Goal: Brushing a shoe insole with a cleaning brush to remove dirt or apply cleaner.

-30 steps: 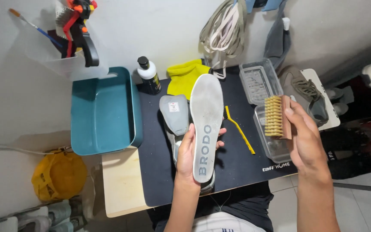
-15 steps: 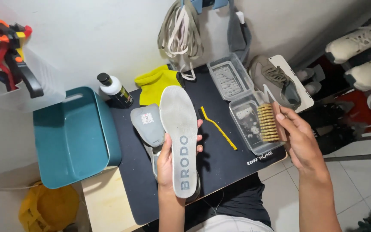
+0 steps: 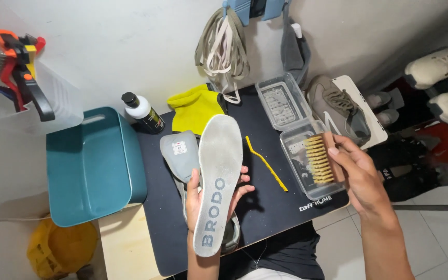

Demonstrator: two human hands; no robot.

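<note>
My left hand [image 3: 208, 199] holds a long grey shoe insole [image 3: 218, 171] flat above the black mat [image 3: 265, 207], its toe end pointing away from me. A second, smaller grey insole [image 3: 178, 153] lies on the mat just left of it. My right hand [image 3: 361, 173] grips a wooden brush [image 3: 321, 158] with pale bristles, held over a clear plastic tray [image 3: 307, 179] at the mat's right edge. A yellow stick [image 3: 266, 163] lies on the mat between the two hands.
A teal tub [image 3: 92, 166] stands at the left. A black-capped bottle [image 3: 143, 112] and a yellow cloth [image 3: 195, 108] lie at the back. A second clear tray [image 3: 281, 101], a grey sneaker [image 3: 338, 109], hanging laces [image 3: 224, 46] and shoes [image 3: 442, 83] are to the right.
The view has shifted, so everything sits further left and lower. My right hand has brought the brush down closer over the clear tray. The left hand still holds the insole.
</note>
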